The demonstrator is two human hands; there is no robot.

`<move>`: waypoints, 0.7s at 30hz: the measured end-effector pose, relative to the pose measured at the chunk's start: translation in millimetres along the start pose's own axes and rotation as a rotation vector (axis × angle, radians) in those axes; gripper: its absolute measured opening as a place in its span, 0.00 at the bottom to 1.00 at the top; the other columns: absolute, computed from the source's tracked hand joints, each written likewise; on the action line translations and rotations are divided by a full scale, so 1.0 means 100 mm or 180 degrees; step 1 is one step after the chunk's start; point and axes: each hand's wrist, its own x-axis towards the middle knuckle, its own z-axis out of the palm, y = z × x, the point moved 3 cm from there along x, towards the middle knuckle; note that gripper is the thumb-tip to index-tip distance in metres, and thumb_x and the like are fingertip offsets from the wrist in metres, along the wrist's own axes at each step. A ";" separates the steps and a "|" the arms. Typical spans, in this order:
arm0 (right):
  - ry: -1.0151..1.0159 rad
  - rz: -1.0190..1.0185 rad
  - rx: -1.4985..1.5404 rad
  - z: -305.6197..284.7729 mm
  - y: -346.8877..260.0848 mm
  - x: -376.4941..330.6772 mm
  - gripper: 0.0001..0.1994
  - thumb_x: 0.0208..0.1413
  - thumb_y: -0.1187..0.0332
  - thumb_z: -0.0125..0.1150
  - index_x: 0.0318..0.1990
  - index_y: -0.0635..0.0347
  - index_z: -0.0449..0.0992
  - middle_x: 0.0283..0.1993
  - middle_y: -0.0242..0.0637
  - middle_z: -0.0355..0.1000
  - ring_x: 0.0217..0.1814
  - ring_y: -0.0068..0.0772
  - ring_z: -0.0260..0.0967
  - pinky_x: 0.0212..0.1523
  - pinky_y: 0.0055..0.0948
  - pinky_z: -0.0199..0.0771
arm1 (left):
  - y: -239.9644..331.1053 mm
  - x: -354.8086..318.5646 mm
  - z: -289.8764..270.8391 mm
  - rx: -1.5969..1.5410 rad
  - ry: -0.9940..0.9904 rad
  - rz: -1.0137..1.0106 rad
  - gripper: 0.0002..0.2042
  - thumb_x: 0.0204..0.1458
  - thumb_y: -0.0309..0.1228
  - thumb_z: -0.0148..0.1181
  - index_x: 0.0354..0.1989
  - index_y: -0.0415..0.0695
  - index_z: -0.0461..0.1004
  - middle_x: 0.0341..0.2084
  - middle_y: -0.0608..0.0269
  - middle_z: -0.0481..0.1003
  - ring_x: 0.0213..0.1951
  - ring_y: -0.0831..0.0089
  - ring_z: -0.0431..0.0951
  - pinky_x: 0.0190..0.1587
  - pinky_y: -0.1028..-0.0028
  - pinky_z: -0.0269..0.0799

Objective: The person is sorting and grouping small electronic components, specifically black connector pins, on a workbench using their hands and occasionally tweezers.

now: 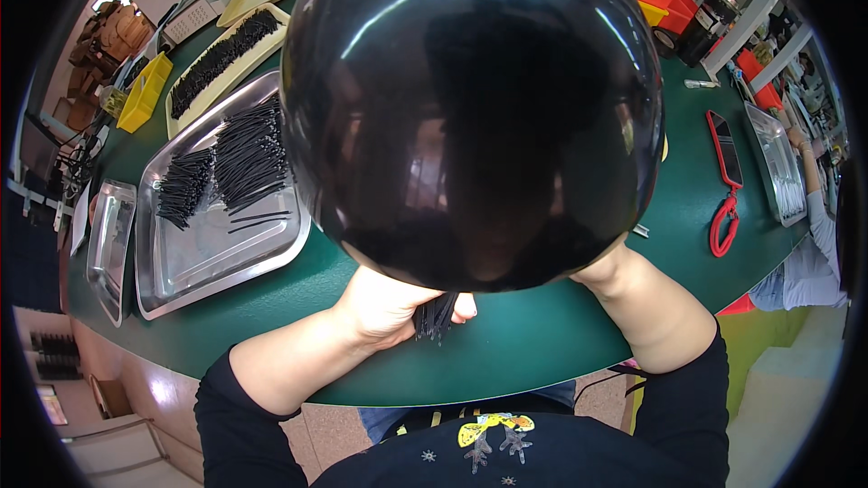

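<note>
My left hand (380, 307) is closed around a bundle of thin black sticks (434, 318), which look like short lengths of cable or tubing; their ends poke out below the fist, above the near part of the green table. A fingertip shows on the bundle's right side. A large glossy black dome (479, 117) fills the middle of the view and covers much of what lies beneath it. Of my right hand (601, 271) only the wrist and heel show at the dome's lower right edge; its fingers are hidden.
A metal tray (226, 271) on the left carries many similar black pieces, beside a narrow metal tray (110, 262). Cream trays (194, 117) and a yellow bin (145, 95) stand farther back. A red-cased phone (725, 149) with a red loop lies right, near another metal tray (773, 163). People sit nearby.
</note>
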 end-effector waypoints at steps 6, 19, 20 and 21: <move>0.0493 -0.0291 -0.0608 0.06 -0.05 0.04 0.11 0.51 0.71 0.43 0.23 0.66 0.69 0.15 0.32 0.65 0.14 0.13 0.53 0.17 0.14 0.52 | -0.02 -0.02 -0.11 -0.0191 0.0364 -0.0067 0.06 0.49 0.28 0.49 0.30 0.39 0.67 0.17 0.60 0.70 0.20 0.74 0.70 0.24 0.78 0.66; -0.0270 0.0296 0.0370 0.08 0.04 0.07 0.10 0.50 0.70 0.44 0.28 0.68 0.70 0.16 0.29 0.63 0.15 0.12 0.52 0.17 0.14 0.52 | 0.01 -0.04 -0.05 -0.0526 0.0310 0.0172 0.07 0.46 0.23 0.51 0.34 0.35 0.66 0.22 0.56 0.71 0.24 0.70 0.74 0.28 0.75 0.72; -0.0087 0.0031 0.0140 0.09 0.00 0.09 0.08 0.47 0.73 0.45 0.28 0.68 0.70 0.16 0.28 0.62 0.15 0.12 0.52 0.17 0.14 0.53 | 0.04 -0.05 -0.06 -0.0181 0.0655 0.0138 0.06 0.50 0.27 0.48 0.30 0.37 0.67 0.19 0.59 0.70 0.22 0.74 0.71 0.26 0.78 0.68; 0.0342 -0.0291 -0.0350 0.12 -0.27 -0.08 0.06 0.44 0.76 0.45 0.27 0.67 0.70 0.16 0.27 0.61 0.16 0.12 0.52 0.18 0.14 0.53 | 0.07 -0.01 0.10 -0.0203 0.0355 0.0085 0.06 0.50 0.27 0.48 0.30 0.37 0.67 0.19 0.59 0.70 0.22 0.74 0.71 0.26 0.78 0.68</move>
